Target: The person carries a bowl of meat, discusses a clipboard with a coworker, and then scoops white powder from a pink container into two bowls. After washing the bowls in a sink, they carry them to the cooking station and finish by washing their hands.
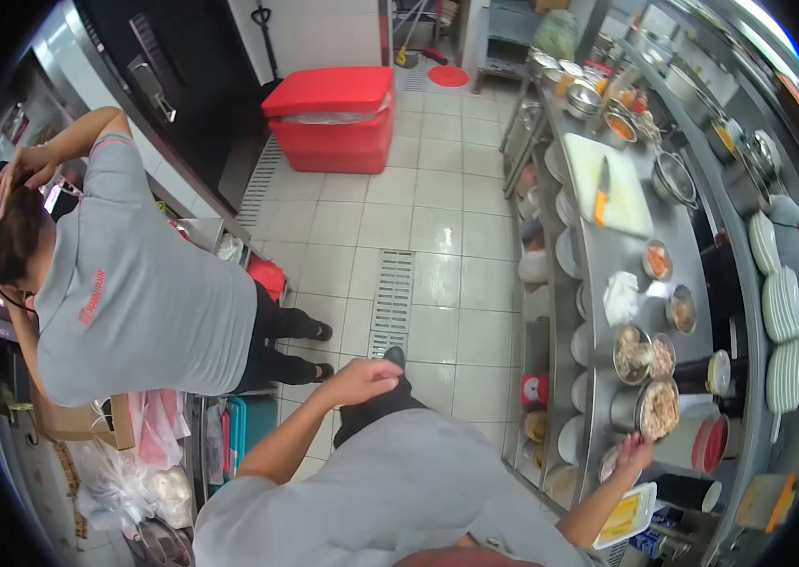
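- Grey shirt cloth (pixel 390 482) on our own body lies nearest the camera, with our two arms reaching out on either side of it.
- Our left hand (pixel 361 383) hangs over the floor (pixel 432 331), its grip narrow, with the fingers partly curled; we see nothing in it.
- Our right hand (pixel 633 455) is at the near side of a metal pot (pixel 624 412); we cannot tell whether its grip holds the rim or is only beside it.
- We see the pot on the metal desk (pixel 678 227) to our right, filled with chopped, pale brown food (pixel 660 410).
- Just beyond the pot, we have two bowls of food, one larger (pixel 620 357) and one smaller (pixel 663 357), side by side.
- Nearer us than the pot is a white tray (pixel 650 499) with yellow food in it.
- Farther along the desk we see a crumpled white cloth (pixel 620 299), then a white board (pixel 628 203) bearing an orange-handled knife (pixel 601 194).
- To our left stands another person (pixel 154 283) in a grey shirt, a hand on the head.
- Well ahead of us, a red box (pixel 333 137) sits on the floor.
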Available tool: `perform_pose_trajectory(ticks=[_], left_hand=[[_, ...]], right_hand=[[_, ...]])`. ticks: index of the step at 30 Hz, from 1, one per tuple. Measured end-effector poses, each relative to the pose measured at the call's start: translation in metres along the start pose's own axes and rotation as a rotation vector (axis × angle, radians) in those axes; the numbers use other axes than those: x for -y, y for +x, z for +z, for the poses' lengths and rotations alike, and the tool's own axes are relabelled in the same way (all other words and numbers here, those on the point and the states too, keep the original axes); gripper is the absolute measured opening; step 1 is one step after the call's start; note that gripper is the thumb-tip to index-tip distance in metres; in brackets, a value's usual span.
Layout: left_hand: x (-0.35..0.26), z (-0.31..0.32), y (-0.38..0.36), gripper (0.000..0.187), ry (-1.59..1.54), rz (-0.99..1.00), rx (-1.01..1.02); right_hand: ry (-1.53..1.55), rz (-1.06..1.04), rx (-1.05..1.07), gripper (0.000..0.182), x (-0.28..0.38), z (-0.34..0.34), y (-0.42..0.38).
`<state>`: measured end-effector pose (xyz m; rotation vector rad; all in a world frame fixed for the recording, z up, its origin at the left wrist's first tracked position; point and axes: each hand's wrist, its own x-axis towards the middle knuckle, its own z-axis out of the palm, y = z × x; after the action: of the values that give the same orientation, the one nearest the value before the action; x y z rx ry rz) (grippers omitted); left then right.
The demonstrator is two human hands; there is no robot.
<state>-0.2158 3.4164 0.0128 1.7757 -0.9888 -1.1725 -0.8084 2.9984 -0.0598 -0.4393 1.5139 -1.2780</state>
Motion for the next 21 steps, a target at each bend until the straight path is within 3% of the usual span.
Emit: perform_pose_trajectory(ticks=[3,4,5,6,7,8,9,14,17,18,21], left_hand=[[0.018,-0.026,0.037,0.033,0.131,0.042,-0.014],[0.023,-0.034,0.043,0.034,0.144,0.095,-0.042],[0.025,-0.053,0.055,0.034,0.174,0.151,-0.077],[0.026,-0.062,0.060,0.036,0.129,0.121,-0.095],[0.017,-0.068,0.062,0.038,0.153,0.113,-0.110],[-0.002,-0.086,0.067,0.039,0.196,0.116,-0.135],[-0.013,-0.095,0.075,0.042,0.232,0.116,-0.150],[-0.023,-0.074,0.115,0.037,0.106,0.431,-0.113],[-0.049,-0.110,0.096,0.035,-0.075,0.292,-0.369],[-0.033,-0.114,0.102,0.036,0.105,0.383,-0.475],[-0.024,-0.141,0.106,0.034,-0.061,0.250,-0.391]], right_hand=[[0.004,-0.036,0.209,0.017,0.002,-0.003,-0.043],[0.005,0.018,0.113,0.021,-0.003,0.020,-0.074],[-0.158,0.172,0.524,0.025,-0.020,-0.001,-0.053],[-0.215,0.324,0.760,0.030,-0.026,0.020,-0.096],[-0.255,0.214,0.731,0.027,-0.074,0.013,-0.103],[-0.387,0.507,0.644,0.032,-0.091,0.037,-0.148],[-0.450,0.572,0.566,0.032,-0.109,0.060,-0.181],[-0.449,0.541,0.566,0.033,-0.161,0.174,-0.224],[-0.443,0.522,0.610,0.035,-0.171,0.242,-0.217],[-0.429,0.508,0.624,0.036,-0.174,0.262,-0.213],[-0.366,0.479,0.679,0.038,-0.178,0.323,-0.200]])
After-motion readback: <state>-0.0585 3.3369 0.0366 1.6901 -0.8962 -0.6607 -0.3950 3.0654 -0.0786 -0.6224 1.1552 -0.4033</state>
